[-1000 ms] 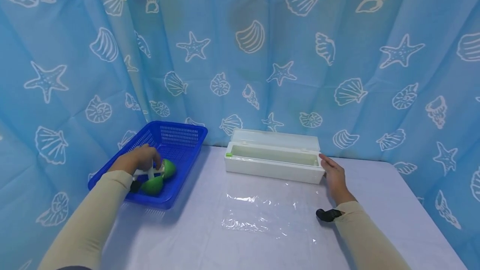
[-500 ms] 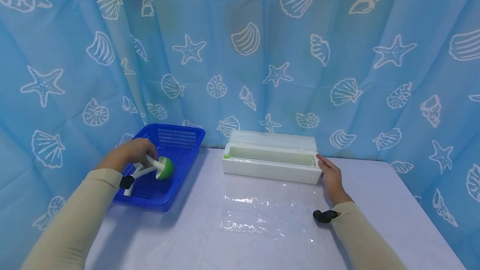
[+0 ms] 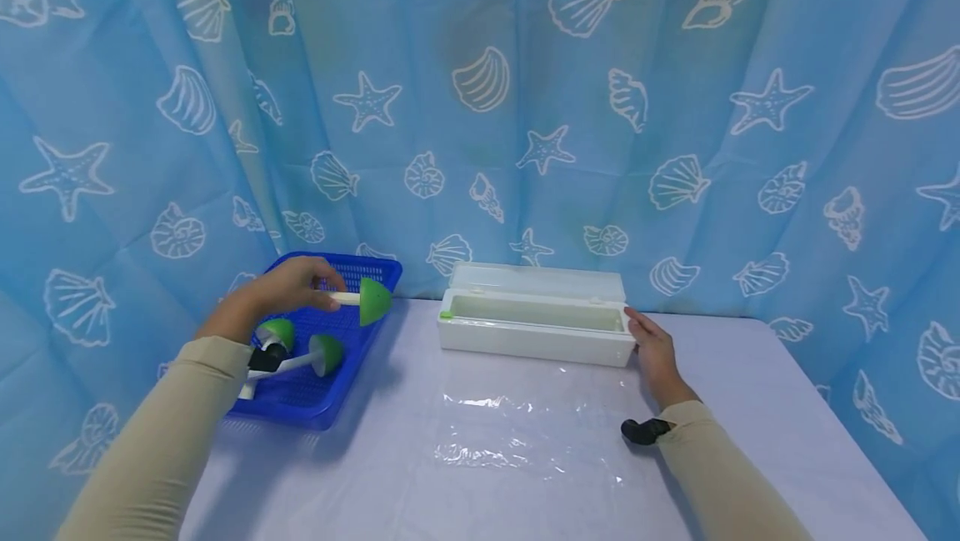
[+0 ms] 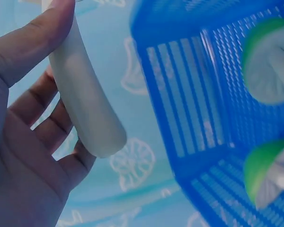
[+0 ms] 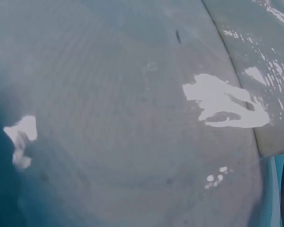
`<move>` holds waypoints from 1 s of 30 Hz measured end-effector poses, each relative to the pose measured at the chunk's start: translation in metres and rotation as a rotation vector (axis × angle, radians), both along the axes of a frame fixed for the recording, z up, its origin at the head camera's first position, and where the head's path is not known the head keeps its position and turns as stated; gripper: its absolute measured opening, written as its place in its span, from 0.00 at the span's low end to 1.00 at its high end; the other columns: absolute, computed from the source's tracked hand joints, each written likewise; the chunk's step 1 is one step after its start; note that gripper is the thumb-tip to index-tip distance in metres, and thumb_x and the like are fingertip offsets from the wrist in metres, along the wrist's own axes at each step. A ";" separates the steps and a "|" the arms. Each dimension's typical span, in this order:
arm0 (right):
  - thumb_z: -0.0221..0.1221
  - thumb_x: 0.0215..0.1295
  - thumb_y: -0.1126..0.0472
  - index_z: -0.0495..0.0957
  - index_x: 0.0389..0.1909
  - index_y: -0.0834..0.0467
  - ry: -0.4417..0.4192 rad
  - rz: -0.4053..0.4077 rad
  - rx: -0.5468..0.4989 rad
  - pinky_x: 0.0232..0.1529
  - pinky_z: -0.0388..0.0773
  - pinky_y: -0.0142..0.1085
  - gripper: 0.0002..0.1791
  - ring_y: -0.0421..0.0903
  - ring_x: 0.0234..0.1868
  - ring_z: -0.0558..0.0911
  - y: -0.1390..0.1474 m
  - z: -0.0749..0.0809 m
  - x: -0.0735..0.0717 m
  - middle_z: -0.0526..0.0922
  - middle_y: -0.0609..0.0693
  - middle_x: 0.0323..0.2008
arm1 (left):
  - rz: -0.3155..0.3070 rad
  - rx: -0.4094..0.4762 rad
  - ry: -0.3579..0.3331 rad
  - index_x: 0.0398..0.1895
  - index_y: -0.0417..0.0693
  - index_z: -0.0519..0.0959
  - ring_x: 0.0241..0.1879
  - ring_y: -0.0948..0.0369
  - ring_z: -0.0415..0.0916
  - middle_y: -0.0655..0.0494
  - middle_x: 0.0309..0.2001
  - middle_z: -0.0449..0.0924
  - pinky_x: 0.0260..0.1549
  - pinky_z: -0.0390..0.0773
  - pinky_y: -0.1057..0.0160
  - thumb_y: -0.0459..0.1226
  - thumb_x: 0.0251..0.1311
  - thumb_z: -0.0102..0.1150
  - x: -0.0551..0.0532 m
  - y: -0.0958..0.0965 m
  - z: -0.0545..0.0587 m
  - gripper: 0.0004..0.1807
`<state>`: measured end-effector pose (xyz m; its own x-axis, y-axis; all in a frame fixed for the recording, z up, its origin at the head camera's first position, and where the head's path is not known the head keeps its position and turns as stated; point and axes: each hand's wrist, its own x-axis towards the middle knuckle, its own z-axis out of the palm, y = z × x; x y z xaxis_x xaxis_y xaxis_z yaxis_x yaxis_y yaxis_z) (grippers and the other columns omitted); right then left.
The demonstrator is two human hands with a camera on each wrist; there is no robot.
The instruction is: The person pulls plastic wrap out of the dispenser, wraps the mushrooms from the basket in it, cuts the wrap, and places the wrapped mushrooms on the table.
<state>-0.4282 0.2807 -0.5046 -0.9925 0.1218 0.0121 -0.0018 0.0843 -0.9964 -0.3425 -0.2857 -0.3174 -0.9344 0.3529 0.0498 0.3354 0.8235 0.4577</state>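
Note:
My left hand (image 3: pixel 288 284) pinches a toy mushroom (image 3: pixel 374 302) by its pale stem, its green cap pointing right above the rim of a blue plastic basket (image 3: pixel 322 416). In the left wrist view the thumb and fingers wrap the stem (image 4: pixel 83 99), whose rounded end hangs free. More green-capped mushrooms (image 3: pixel 327 355) lie in the basket, partly hidden by the wrist. At the right, my right hand (image 3: pixel 658 358) rests its extended fingers against the end of a long white box (image 3: pixel 536 343) with its lid raised. A pale shiny surface fills most of the right wrist view.
A shiny clear plastic sheet (image 3: pixel 517 433) lies flat in front of the box on the white-covered table (image 3: pixel 360 483). A small green piece (image 3: pixel 446 315) sits at the box's left front edge. Behind everything hangs a blue shell-print curtain (image 3: pixel 420 107).
My left hand has risen out of the basket with a mushroom, its cap swinging to the right. Other mushrooms in the basket have come into sight. The right hand stays at the box.

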 end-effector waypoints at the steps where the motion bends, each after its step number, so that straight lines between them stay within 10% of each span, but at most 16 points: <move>1: 0.44 0.78 0.54 0.61 0.72 0.56 -0.002 0.000 0.001 0.68 0.56 0.48 0.25 0.50 0.73 0.54 0.000 0.001 0.000 0.57 0.52 0.73 | -0.002 0.007 0.013 0.43 0.48 0.85 0.42 0.53 0.74 0.55 0.42 0.80 0.40 0.76 0.52 0.36 0.57 0.69 -0.001 0.004 0.000 0.10; 15: 0.43 0.78 0.52 0.60 0.73 0.56 0.033 0.040 0.004 0.69 0.54 0.48 0.26 0.51 0.73 0.54 -0.005 0.000 -0.001 0.56 0.52 0.74 | -0.109 0.086 0.075 0.41 0.51 0.85 0.34 0.55 0.68 0.57 0.33 0.75 0.33 0.71 0.56 0.37 0.55 0.71 -0.010 0.065 -0.007 0.10; 30: 0.44 0.78 0.53 0.58 0.74 0.56 -0.032 0.104 0.049 0.68 0.55 0.49 0.27 0.52 0.74 0.53 0.010 0.008 0.004 0.53 0.53 0.75 | -0.204 0.084 0.042 0.40 0.52 0.85 0.38 0.57 0.70 0.59 0.35 0.77 0.34 0.74 0.59 0.37 0.56 0.70 -0.030 0.132 -0.043 0.09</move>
